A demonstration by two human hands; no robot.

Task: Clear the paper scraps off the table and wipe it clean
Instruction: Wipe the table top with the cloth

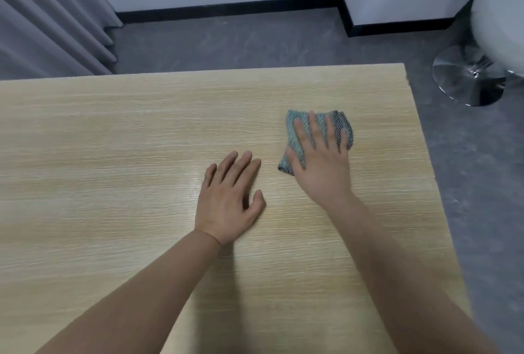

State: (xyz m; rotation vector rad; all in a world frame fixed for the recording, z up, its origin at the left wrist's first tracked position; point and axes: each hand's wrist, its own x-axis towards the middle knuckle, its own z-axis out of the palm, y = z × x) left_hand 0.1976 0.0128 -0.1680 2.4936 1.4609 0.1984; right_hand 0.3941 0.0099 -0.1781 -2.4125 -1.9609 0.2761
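A light wooden table [113, 155] fills most of the view. My right hand [320, 161] lies flat, fingers spread, pressing a folded teal and dark checked cloth [344, 127] onto the tabletop toward its right side. My left hand [229, 197] rests palm down on the bare wood just left of the cloth, fingers apart and holding nothing. No paper scraps show anywhere on the table.
The table's right edge [425, 161] drops to a grey floor. A white stool with a chrome base [467, 78] stands beyond the far right corner. Grey curtains [51, 19] hang at the far left, against a white wall with black skirting.
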